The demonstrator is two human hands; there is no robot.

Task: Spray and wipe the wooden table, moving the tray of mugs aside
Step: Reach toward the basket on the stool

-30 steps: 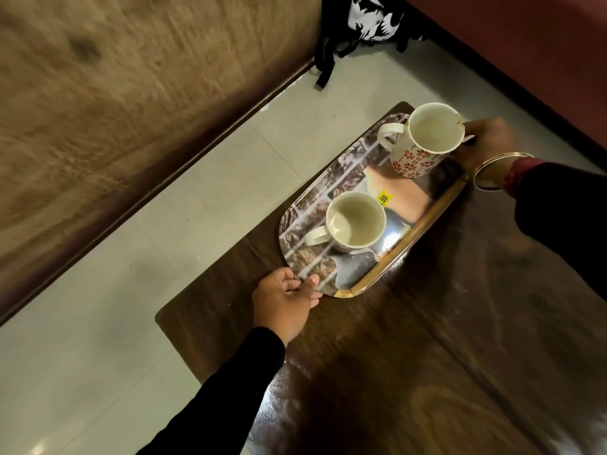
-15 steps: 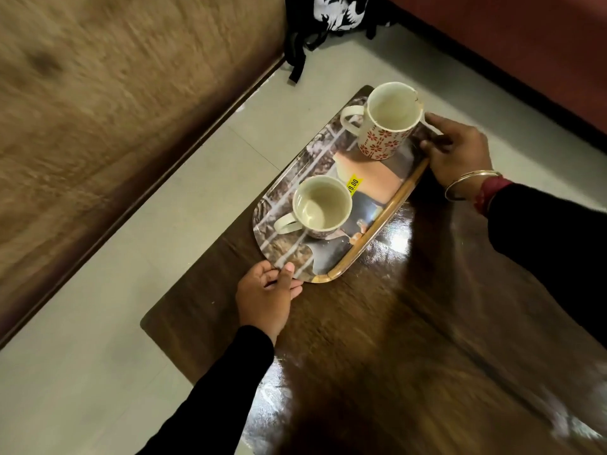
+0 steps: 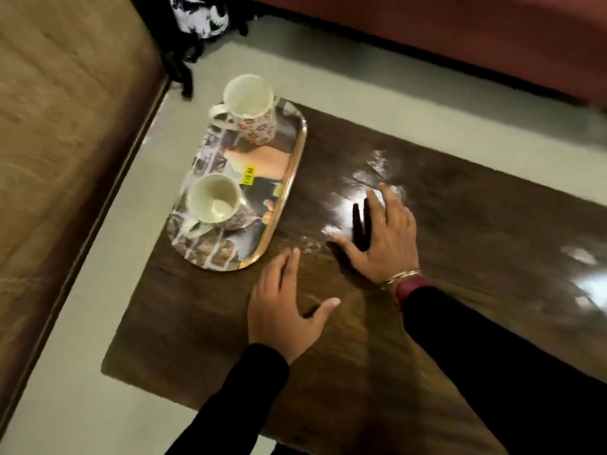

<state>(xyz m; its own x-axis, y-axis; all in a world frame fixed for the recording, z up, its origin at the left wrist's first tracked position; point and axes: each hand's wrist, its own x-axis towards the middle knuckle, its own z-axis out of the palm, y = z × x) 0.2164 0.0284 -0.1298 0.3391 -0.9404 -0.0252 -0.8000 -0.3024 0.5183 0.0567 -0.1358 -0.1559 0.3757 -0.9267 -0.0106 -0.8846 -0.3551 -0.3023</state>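
At the far left end of the dark wooden tabletop [image 3: 460, 224] sits the tray [image 3: 289, 178], an oblong with a gold rim and a printed picture surface, its left edge reaching over the tabletop's left end. Two mugs stand on it: the red-flowered mug [image 3: 251, 113] at the far end, and the plain cream mug [image 3: 213, 205] nearer, its handle pointing toward the near left. A small yellow sticker [image 3: 248, 174] lies on the tray between them. Neither hand touches the tray. The left hand [image 3: 282, 307] is spread flat with fingers loose, over the tabletop just near the tray's near end. The right hand [image 3: 381, 238] is likewise released, fingers splayed over the glossy wood to the right of the tray, a thin bangle [image 3: 400, 278] at the wrist and dark sleeves on both arms. Pale floor [image 3: 98, 257] surrounds the tabletop, and a black-and-white bag [image 3: 197, 18] lies at the far left.
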